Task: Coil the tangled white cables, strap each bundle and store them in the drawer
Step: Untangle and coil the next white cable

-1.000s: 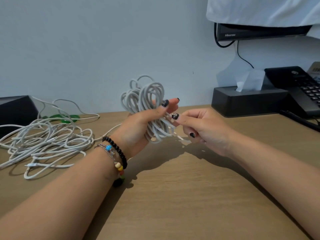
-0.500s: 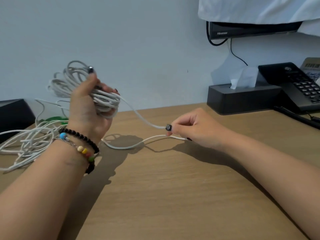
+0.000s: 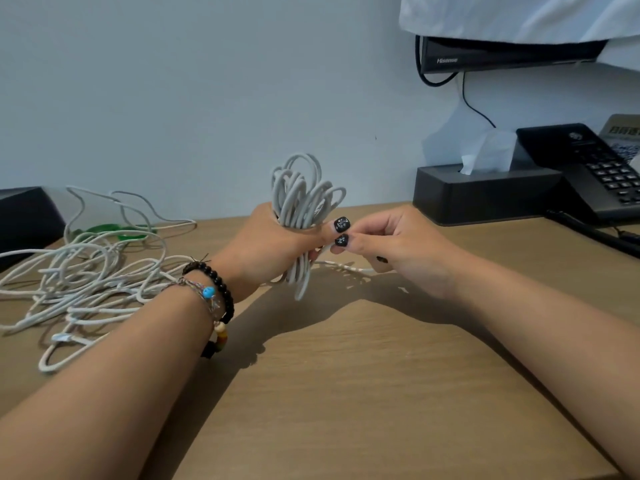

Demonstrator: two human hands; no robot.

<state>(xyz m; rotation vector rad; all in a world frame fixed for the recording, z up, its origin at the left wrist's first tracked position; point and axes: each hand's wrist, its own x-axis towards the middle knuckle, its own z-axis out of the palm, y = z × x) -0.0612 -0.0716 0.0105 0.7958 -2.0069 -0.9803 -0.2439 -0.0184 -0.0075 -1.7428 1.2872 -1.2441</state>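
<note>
My left hand (image 3: 273, 244) is closed around a coiled bundle of white cable (image 3: 301, 195), held upright above the wooden desk (image 3: 346, 393); loops stick out above and below the fist. My right hand (image 3: 391, 244) pinches the loose end of that cable (image 3: 346, 266) right beside the left thumb. A short stretch of the cable runs along the desk under the right hand. A tangled heap of white cables (image 3: 86, 278) lies on the desk at the left. Green straps (image 3: 117, 232) lie behind the heap.
A black tissue box (image 3: 485, 192) and a black desk phone (image 3: 595, 168) stand at the back right, under a covered monitor (image 3: 502, 53). A black box (image 3: 24, 220) sits at the far left by the wall.
My left hand has swung the coil from the upper left back to the centre. My right hand now meets it, and the loose stretch of cable between them has shortened.
</note>
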